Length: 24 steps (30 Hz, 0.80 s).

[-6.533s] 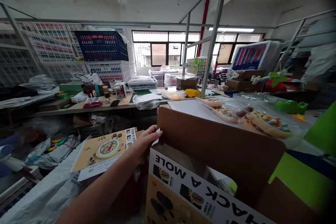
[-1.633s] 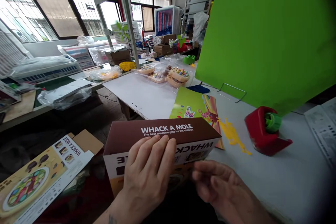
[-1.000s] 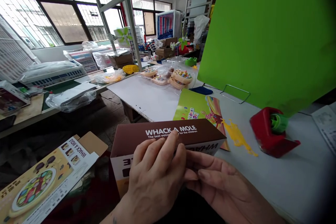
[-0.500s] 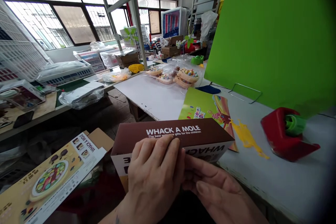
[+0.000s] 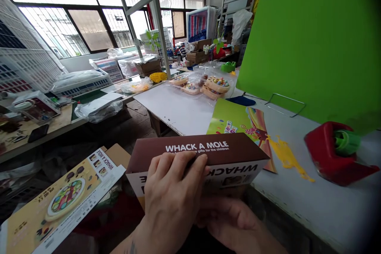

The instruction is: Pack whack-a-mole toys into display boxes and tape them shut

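A brown and white cardboard box (image 5: 238, 147) printed "WHACK A MOLE" stands in front of me at the table's edge. My left hand (image 5: 175, 186) lies over its near top edge, fingers bent onto the brown panel and gripping it. Lower down, my right hand (image 5: 232, 218) is at the near side of the box, partly behind my left hand. Its fingertips are hidden, so I cannot tell whether they hold anything. To the left, a flattened printed carton (image 5: 68, 202) shows the same lettering.
On the white table (image 5: 178, 107) lie a green printed card (image 5: 226, 115), a yellow stretchy toy (image 5: 287, 156) and a red tape dispenser (image 5: 333, 158). Farther back are bagged round toys (image 5: 214, 85). A large green board (image 5: 312, 39) stands at the right.
My right hand has moved down and slightly left along the near side of the box, uncovering more of its white face. My left hand stays on the top edge. The view has shifted slightly.
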### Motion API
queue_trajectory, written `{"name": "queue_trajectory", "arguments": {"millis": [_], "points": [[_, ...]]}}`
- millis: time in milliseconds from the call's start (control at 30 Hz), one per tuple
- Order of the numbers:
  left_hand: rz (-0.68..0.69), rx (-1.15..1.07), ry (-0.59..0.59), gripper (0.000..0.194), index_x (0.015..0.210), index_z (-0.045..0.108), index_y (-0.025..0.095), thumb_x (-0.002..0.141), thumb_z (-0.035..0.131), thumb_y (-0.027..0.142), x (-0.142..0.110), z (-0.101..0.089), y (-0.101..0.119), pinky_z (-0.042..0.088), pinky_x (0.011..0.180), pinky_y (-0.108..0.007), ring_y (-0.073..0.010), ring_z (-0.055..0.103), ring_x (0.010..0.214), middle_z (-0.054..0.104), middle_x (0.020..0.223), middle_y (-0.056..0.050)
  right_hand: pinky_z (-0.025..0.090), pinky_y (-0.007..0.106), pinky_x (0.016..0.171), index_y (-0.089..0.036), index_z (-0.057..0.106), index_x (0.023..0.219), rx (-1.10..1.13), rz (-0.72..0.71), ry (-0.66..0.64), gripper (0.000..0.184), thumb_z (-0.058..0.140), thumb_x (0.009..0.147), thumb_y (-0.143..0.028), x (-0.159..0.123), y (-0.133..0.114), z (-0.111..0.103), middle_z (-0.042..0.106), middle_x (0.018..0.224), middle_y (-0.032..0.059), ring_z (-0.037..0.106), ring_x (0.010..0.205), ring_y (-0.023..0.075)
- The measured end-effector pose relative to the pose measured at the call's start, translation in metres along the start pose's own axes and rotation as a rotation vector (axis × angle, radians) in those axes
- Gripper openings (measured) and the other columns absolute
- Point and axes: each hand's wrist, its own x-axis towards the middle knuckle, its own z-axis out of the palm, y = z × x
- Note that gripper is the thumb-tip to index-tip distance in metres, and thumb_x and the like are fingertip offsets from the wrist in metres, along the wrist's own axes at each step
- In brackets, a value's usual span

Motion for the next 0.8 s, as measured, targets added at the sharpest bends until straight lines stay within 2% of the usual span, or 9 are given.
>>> {"name": "queue_trajectory", "arguments": {"millis": [100, 200, 300, 367, 400, 467, 600, 700, 800], "points": [[0.023, 0.027, 0.003, 0.022, 0.118, 0.071, 0.015, 0.099, 0.062, 0.022, -0.002, 0.0, -0.005, 0.042, 0.076, -0.036, -0.0205, 0.054, 0.085, 0.075, 0.102, -0.004, 0.056, 0.03, 0.088, -0.027, 0.081, 0.086, -0.344, -0.099, 0.063, 0.009, 0.073, 0.087, -0.031, -0.009, -0.006, -0.008, 0.076, 0.089, 0.0038, 0.071, 0.087, 0.0179], [0.043, 0.028, -0.041, 0.027, 0.123, 0.068, 0.01, 0.097, 0.064, 0.017, -0.007, -0.002, -0.011, 0.043, 0.079, -0.035, -0.0205, 0.055, 0.089, 0.074, 0.105, -0.006, 0.056, 0.025, 0.079, -0.027, 0.077, 0.082, -0.68, -0.397, 0.2, 0.017, 0.064, 0.093, -0.024, -0.021, -0.017, -0.025, 0.072, 0.088, 0.0039, 0.067, 0.083, 0.016], [0.054, 0.043, -0.083, 0.032, 0.129, 0.066, 0.015, 0.097, 0.062, 0.015, -0.011, -0.006, -0.016, 0.043, 0.083, -0.036, -0.022, 0.054, 0.093, 0.072, 0.112, -0.006, 0.056, 0.028, 0.087, -0.028, 0.075, 0.092, -0.692, -0.718, 0.565, 0.008, 0.068, 0.092, -0.023, -0.021, -0.025, -0.046, 0.07, 0.097, 0.0049, 0.067, 0.096, 0.0189], [0.047, 0.071, -0.097, 0.036, 0.132, 0.064, 0.023, 0.097, 0.062, 0.016, -0.013, -0.009, -0.021, 0.042, 0.082, -0.038, -0.023, 0.053, 0.092, 0.071, 0.115, -0.004, 0.053, 0.032, 0.098, -0.028, 0.073, 0.105, -0.571, -0.812, 0.769, 0.015, 0.071, 0.09, -0.026, -0.012, -0.026, -0.061, 0.071, 0.107, 0.005, 0.066, 0.109, 0.0201], [0.041, 0.089, -0.103, 0.037, 0.133, 0.064, 0.025, 0.097, 0.063, 0.016, -0.014, -0.01, -0.023, 0.041, 0.082, -0.038, -0.0232, 0.053, 0.091, 0.071, 0.115, -0.003, 0.051, 0.034, 0.103, -0.029, 0.072, 0.111, -0.515, -0.813, 0.796, 0.021, 0.071, 0.091, -0.029, -0.006, -0.024, -0.07, 0.071, 0.114, 0.0049, 0.065, 0.114, 0.0204], [0.028, 0.112, -0.096, 0.036, 0.132, 0.064, 0.022, 0.096, 0.065, 0.017, -0.015, -0.012, -0.03, 0.042, 0.082, -0.039, -0.0234, 0.054, 0.09, 0.072, 0.113, -0.005, 0.049, 0.04, 0.108, -0.03, 0.066, 0.125, -0.442, -0.705, 0.696, 0.035, 0.068, 0.092, -0.042, 0.007, -0.014, -0.089, 0.067, 0.131, 0.0061, 0.062, 0.124, 0.023], [0.051, 0.131, 0.042, 0.034, 0.125, 0.068, 0.014, 0.091, 0.072, 0.016, -0.027, -0.014, -0.044, 0.046, 0.084, -0.038, -0.0232, 0.059, 0.092, 0.074, 0.109, -0.009, 0.051, 0.052, 0.107, -0.027, 0.057, 0.138, -0.452, -0.271, 0.374, 0.069, 0.072, 0.082, -0.064, 0.022, 0.027, -0.122, 0.059, 0.146, 0.0141, 0.057, 0.134, 0.0336], [0.071, 0.156, 0.155, 0.052, 0.136, 0.063, 0.017, 0.087, 0.072, 0.004, -0.046, -0.016, -0.055, 0.047, 0.098, -0.044, -0.0269, 0.063, 0.104, 0.073, 0.117, -0.012, 0.052, 0.055, 0.104, -0.023, 0.058, 0.136, -0.494, -0.161, 0.294, 0.087, 0.09, 0.062, -0.054, 0.024, 0.053, -0.13, 0.067, 0.135, 0.0165, 0.061, 0.128, 0.0377], [0.005, 0.255, 0.27, 0.074, 0.15, 0.051, 0.023, 0.083, 0.073, 0.001, -0.064, -0.018, -0.064, 0.033, 0.117, -0.061, -0.0351, 0.053, 0.131, 0.062, 0.141, -0.016, 0.057, 0.052, 0.097, -0.022, 0.062, 0.129, -0.373, -0.197, 0.31, 0.085, 0.094, 0.054, -0.043, 0.023, 0.053, -0.127, 0.075, 0.119, 0.0139, 0.07, 0.11, 0.0362]]}}
